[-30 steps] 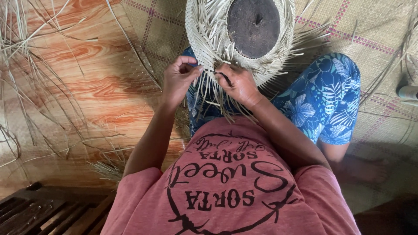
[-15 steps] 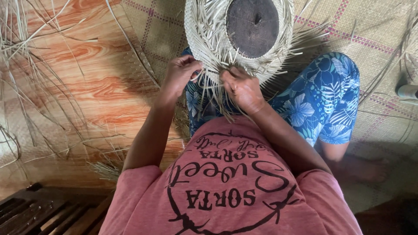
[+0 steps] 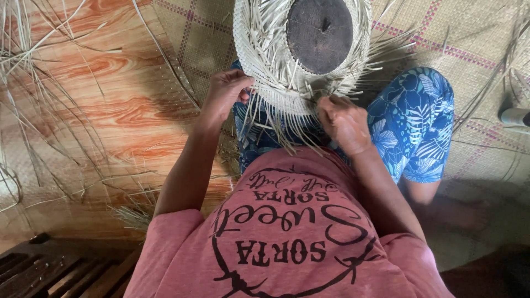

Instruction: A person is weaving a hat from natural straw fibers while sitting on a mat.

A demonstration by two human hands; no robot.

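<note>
Weaving at the rim, by the look of it: half-made woven hat (image 3: pixel 265 83) resting upside down on the lap, over a knee in blue floral trousers (image 3: pixel 414 121), with a dark round block (image 3: pixel 319 34) seated in the crown. Left hand (image 3: pixel 223 91) at the near-left edge of the brim, grip closed, thumb and fingers pinched on the plaited rim. Right hand (image 3: pixel 343 124) at the near-right edge, grip curled shut around a few loose strand ends (image 3: pixel 281 129) hanging as a fringe toward the body; exactly how many strands, too fine to tell. Judged as the edge-finishing stage: body of the hat already plaited, fringe not yet tucked in along the near side.

Next tuck likely calling for a steady hold on the brim from the left, one strand singled out and bent over by the right, and tension kept even so as not to snap the dry fibre or pucker the rim.

No packages or signs anywhere in view. Only lettering: dark print set inside a thorny ring on the chest of the pink shirt (image 3: pixel 359 259), seen upside down. Woven mat (image 3: pixel 475 33) with reddish lines underneath, wood-grain floor (image 3: pixel 83 116) to the left, scattered straw strips (image 3: pixel 33 66) across it, dark wooden slats (image 3: pixel 49 270) at bottom left, small white object (image 3: pixel 516 116) at the right edge.
</note>
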